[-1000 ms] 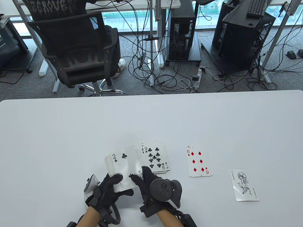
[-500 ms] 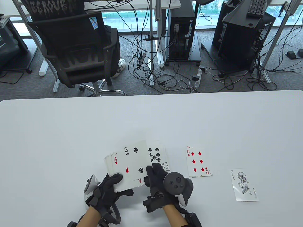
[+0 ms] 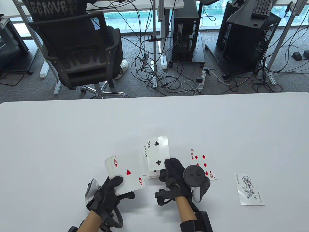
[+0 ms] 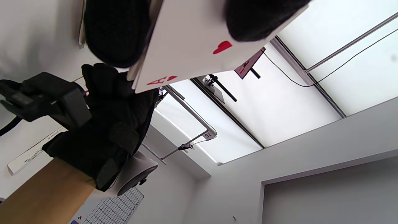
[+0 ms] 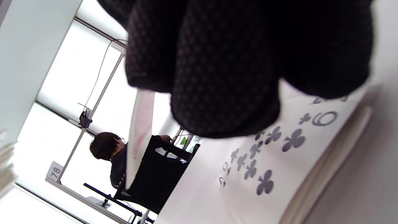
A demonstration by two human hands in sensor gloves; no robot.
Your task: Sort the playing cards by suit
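Pinching the lower right corner of the two of clubs (image 3: pixel 158 153), the right hand (image 3: pixel 175 174) is seen in the lower centre of the table view, its fingers curled around the card's edge. The card is held face up directly above the clubs pile (image 3: pixel 147 164), which is mostly covered by it; in the right wrist view the nine of clubs (image 5: pixel 279 149) is shown on top of that pile, beneath the gloved fingers (image 5: pixel 224 77). To the left, a fanned stack of cards (image 3: pixel 124 172) is gripped by the left hand (image 3: pixel 108 195), the thumb laid over its lower left corner, with the ace of hearts (image 3: pixel 128 172) facing up on top; the same ace (image 4: pixel 199 43) is seen from below in the left wrist view, clamped between thumb and fingers. To the right of the right hand, and partly hidden by its tracker, the diamonds pile (image 3: pixel 199 160) lies flat on the white table (image 3: pixel 72 135) with a six uppermost. Further toward the lower right of the frame, well apart from the piles, a joker (image 3: pixel 249 189) lies alone, face up.
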